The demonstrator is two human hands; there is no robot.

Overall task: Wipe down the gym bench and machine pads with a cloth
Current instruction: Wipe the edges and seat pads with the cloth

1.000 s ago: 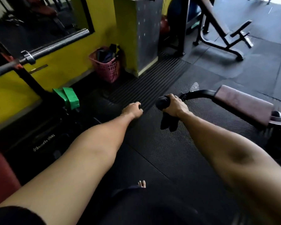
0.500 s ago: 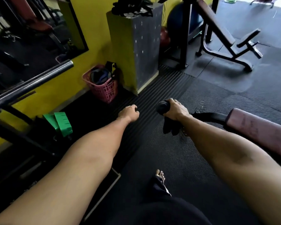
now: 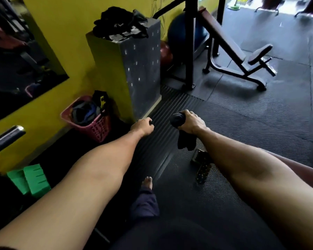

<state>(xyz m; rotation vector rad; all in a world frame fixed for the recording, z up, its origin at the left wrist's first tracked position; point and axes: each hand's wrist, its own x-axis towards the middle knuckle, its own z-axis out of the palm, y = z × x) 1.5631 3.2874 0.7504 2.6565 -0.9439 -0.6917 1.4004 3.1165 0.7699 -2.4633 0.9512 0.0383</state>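
My right hand [image 3: 192,122] grips a dark cloth [image 3: 178,120] bunched at the fist, its loose end hanging down over the floor mat. My left hand [image 3: 143,126] is stretched out beside it, about a hand's width to the left, fingers curled into a fist with nothing in them. A sliver of a maroon pad [image 3: 302,168] shows under my right forearm at the right edge. An incline bench [image 3: 224,38] with a dark seat stands at the back right, far from both hands.
A pink basket [image 3: 92,123] of gear sits by the yellow wall, next to a grey block [image 3: 141,69] topped with dark clothes. Green blocks [image 3: 31,179] and a bar end [image 3: 9,135] are at left. A speckled metal part [image 3: 201,165] lies below my right wrist. My foot [image 3: 147,183] rests on black mats.
My right hand with the cloth has come off the black handle it was wrapped over. The handle and maroon pad have slid almost out of view to the right as the view turned.
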